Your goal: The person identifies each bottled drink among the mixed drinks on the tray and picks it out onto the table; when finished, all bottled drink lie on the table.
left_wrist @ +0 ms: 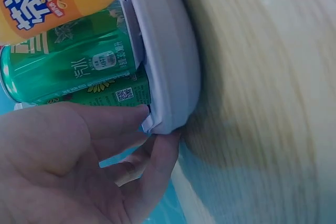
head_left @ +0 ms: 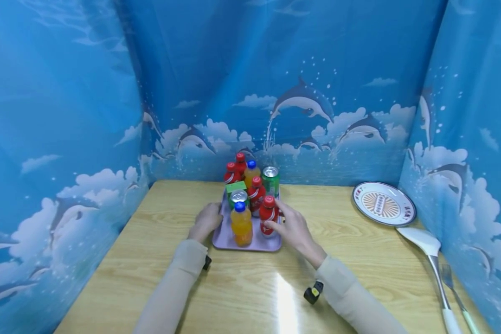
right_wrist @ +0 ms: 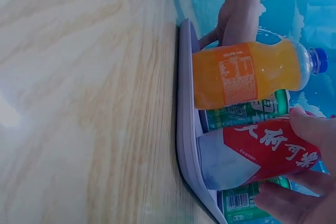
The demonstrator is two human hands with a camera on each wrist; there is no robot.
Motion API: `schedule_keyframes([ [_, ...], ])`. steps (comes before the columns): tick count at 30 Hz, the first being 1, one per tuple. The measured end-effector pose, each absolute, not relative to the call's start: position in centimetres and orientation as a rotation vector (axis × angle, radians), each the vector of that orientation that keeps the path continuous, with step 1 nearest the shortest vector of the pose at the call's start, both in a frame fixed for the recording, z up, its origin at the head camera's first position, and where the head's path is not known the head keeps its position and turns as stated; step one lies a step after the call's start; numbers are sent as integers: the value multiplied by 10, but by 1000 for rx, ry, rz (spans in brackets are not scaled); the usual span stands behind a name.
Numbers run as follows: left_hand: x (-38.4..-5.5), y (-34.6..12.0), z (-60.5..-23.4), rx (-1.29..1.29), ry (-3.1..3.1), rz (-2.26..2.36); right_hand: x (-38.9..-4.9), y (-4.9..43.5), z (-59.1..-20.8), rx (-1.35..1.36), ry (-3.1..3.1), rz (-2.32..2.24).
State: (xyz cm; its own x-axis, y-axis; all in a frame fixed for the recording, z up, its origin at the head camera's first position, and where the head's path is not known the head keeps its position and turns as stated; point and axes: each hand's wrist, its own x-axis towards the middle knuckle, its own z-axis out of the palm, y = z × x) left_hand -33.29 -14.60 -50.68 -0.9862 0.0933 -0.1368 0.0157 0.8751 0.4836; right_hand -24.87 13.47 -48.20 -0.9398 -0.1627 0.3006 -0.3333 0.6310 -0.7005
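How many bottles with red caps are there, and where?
4: one bottle gripped by the right hand at the front right of the tray; one behind, leftward; at the back left, one nearer and one behind it. Others may be hidden.

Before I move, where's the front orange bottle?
In the head view, the orange bottle stands at the near end of the tray, in front of a green can and left of the red bottle in the right grip.

The tray (head_left: 257,242) is lilac, the backdrop (head_left: 234,83) dolphin-patterned blue.
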Motion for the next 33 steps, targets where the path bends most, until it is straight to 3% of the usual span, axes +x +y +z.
schedule_keyframes([
  [22, -338, -144, -502, 32, 2826, 755, -244, 154, -452, 320, -2476, 1735],
  [33, -337, -147, -505, 16, 2816, 777, -270, 181, -442, 201, -2405, 1816],
])
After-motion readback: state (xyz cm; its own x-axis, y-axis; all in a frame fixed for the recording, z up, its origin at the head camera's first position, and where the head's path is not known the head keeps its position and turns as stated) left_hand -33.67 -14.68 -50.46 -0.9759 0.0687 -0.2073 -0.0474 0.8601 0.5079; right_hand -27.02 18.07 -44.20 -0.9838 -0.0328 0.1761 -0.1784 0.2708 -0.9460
